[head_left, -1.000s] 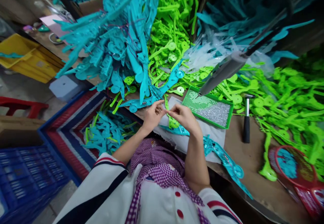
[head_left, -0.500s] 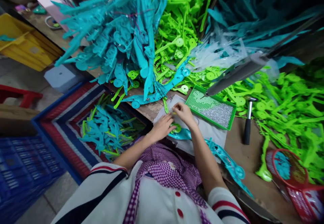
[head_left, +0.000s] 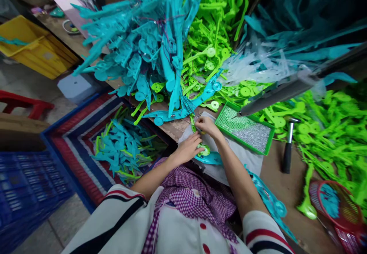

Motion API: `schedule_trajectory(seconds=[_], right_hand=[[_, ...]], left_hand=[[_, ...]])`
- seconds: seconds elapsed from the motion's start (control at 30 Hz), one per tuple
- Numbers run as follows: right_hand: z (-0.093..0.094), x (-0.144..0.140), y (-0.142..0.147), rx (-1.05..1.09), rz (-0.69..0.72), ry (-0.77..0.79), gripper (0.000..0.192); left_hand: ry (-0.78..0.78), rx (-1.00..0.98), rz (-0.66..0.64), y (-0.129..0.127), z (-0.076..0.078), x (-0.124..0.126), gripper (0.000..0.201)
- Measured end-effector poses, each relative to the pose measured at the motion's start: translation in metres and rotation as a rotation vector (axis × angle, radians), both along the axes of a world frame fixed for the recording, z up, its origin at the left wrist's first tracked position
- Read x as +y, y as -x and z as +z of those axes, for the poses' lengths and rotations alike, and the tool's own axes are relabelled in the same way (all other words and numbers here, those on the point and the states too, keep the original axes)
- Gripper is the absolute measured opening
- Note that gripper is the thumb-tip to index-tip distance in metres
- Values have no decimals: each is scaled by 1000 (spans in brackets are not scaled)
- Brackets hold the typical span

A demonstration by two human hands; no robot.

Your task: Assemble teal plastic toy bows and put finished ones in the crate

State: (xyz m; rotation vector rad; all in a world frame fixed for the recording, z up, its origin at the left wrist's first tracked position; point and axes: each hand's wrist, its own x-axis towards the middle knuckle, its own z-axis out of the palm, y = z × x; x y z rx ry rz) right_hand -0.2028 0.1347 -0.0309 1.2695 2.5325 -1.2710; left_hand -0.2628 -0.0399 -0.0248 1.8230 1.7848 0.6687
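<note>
My left hand [head_left: 187,148] presses down on the round end of a green plastic handle piece [head_left: 204,149] lying on a white cloth [head_left: 243,156] at the bench's near edge. My right hand [head_left: 207,125] pinches the same green piece further up, near its narrow shaft. A teal handle piece [head_left: 210,158] lies under and beside it. A green tray [head_left: 245,128] of small silver screws sits just right of my right hand. A hanging grey power screwdriver [head_left: 275,95] points its tip at the tray's far corner.
Tall heaps of teal [head_left: 149,47] and green [head_left: 212,28] plastic pieces crowd the back of the bench. A small hammer [head_left: 288,147] lies right of the tray. A striped bin [head_left: 123,148] of pieces stands at the lower left, with a blue crate [head_left: 25,192] and yellow bin [head_left: 37,51] beyond.
Both hands were raised together, pinching something small; they have come down onto the green piece on the cloth. The left hand moved nearer me, the right stayed farther.
</note>
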Motion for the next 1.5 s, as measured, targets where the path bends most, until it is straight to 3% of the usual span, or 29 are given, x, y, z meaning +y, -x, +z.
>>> schedule_trajectory(seconds=[0.17,0.47,0.93,1.17,1.37,1.5], right_hand=[[4,0,5,-129,29,-31,18],[28,2,24,-308,165,-117,17],[8,-7,-1,-64,104,35,6],[6,1,3,-63,133,123,13],[10,11,14,-186,256,184,41],[11,10,15,-226,249,166,36]], left_hand=[[-2,22,-1,0,0,0,29],[-35,130,2,-1,3,1,27],[-86,128,-17,-10,-2,-5,27],[-89,159,-22,-9,-4,-5,29],[-97,152,-40,-10,-6,-6,32],[-70,134,-33,-10,-6,-3,29]])
